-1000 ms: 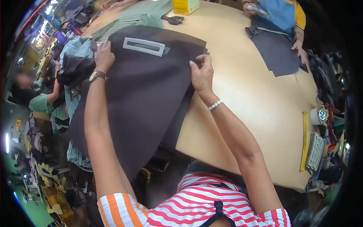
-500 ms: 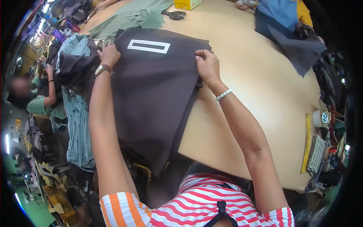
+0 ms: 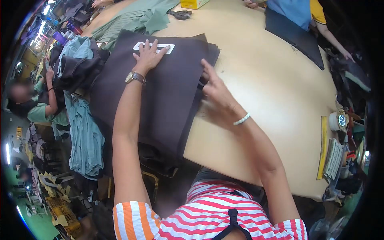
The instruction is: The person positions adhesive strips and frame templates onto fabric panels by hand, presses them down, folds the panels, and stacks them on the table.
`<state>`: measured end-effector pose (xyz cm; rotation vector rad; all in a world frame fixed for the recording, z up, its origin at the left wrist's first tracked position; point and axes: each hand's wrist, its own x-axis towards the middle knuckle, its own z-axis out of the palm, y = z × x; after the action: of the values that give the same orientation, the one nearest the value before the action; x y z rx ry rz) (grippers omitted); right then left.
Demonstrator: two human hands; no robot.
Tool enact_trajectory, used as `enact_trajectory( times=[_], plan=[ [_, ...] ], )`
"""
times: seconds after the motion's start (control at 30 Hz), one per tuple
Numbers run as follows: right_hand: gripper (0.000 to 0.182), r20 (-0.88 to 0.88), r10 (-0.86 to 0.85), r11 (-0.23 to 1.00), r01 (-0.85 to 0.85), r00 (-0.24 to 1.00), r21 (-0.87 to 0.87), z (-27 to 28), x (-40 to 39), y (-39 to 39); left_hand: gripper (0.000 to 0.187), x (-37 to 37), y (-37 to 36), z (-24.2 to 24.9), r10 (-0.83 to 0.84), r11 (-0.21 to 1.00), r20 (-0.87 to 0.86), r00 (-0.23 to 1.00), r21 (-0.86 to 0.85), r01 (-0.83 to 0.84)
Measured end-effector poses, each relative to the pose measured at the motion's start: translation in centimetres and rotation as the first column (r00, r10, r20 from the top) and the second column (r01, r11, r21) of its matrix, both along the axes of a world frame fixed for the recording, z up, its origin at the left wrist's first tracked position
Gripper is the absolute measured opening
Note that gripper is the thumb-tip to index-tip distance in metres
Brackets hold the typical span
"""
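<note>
A dark brown fabric panel [image 3: 172, 94] lies on top of a stack of similar cut pieces, its lower part hanging over the table's near edge. Near its top is a white rectangular frame-shaped patch [image 3: 171, 49]. My left hand [image 3: 148, 57] rests flat over this patch, fingers spread, covering much of it. At the right edge of the stack is my right hand [image 3: 216, 90], its index finger pointing up along the edge. Its other fingers are curled and blurred by motion, and I cannot tell whether they grip the cloth.
Green cut fabric [image 3: 134, 18] and a yellow box [image 3: 194, 3] lie at the table's far side. Light blue garments [image 3: 85, 136] hang at the left, near a seated person [image 3: 40, 106]. Another person [image 3: 294, 14] stands top right by a dark panel [image 3: 294, 36]. A tape roll [image 3: 337, 121] sits right.
My left hand has moved right from the panel's left edge onto the white patch. My right hand has shifted down slightly. The panel lies further left, and the other person's dark cloth has been laid flat.
</note>
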<state>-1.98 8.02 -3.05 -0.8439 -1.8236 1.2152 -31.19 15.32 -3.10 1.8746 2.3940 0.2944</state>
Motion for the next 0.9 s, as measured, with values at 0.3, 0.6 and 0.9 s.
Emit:
enact_trajectory(
  times=[0.3, 0.6, 0.9],
  plan=[
    [0.064, 0.312, -0.271, 0.894, 0.118, 0.911, 0.432, 0.1, -1.6, -0.5, 0.084, -0.7, 1.2, 0.9, 0.005, 0.989, -0.032, 0.999, -0.146, -0.010],
    [0.048, 0.065, -0.229, 0.971, 0.224, 0.971, 0.079, 0.4, 11.4, -4.3, 0.089, 1.3, -0.2, 2.0, 0.084, 0.986, -0.003, 0.996, -0.143, -0.083],
    [0.037, -0.182, -0.023, 0.935, 0.086, 0.983, 0.344, 6.1, -0.8, -4.0, 0.065, -3.9, 3.0, -0.8, -0.296, 0.929, -0.242, 0.924, -0.297, 0.219]
  ],
)
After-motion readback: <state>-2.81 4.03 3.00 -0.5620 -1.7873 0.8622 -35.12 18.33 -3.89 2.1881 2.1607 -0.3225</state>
